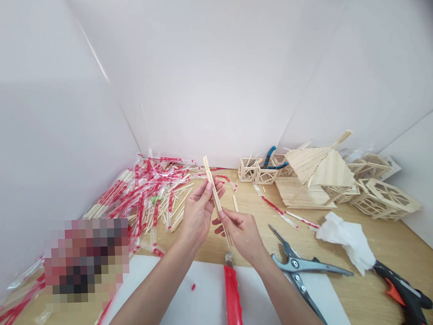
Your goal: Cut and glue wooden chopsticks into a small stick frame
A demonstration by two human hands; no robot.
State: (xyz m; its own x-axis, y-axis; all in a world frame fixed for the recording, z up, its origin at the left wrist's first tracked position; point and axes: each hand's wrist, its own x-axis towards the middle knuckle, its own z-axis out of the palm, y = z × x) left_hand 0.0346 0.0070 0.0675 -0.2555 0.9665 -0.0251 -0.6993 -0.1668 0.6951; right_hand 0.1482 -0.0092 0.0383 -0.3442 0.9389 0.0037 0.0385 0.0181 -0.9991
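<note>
A few pale wooden chopsticks (pixel 215 195) are held up at a slant in the middle of the head view. My left hand (pixel 200 208) pinches them along the upper half, thumb on the near side. Lower down, my right hand (pixel 242 230) grips the same sticks between thumb and fingers. Just below the hands lies a red-handled cutter (pixel 233 294) on a white sheet (pixel 193 298). Grey long-handled pliers (pixel 301 268) rest open to the right of my right hand.
Loose sticks and red-and-clear wrappers (pixel 149 184) are heaped at the left. Stick-built frames (pixel 381 199), a slatted panel (pixel 306 192) and blue-handled cutters (pixel 273 160) stand at the back right. A glue gun (pixel 402 288) lies at right beside crumpled white tissue (pixel 347 238). White walls enclose the table.
</note>
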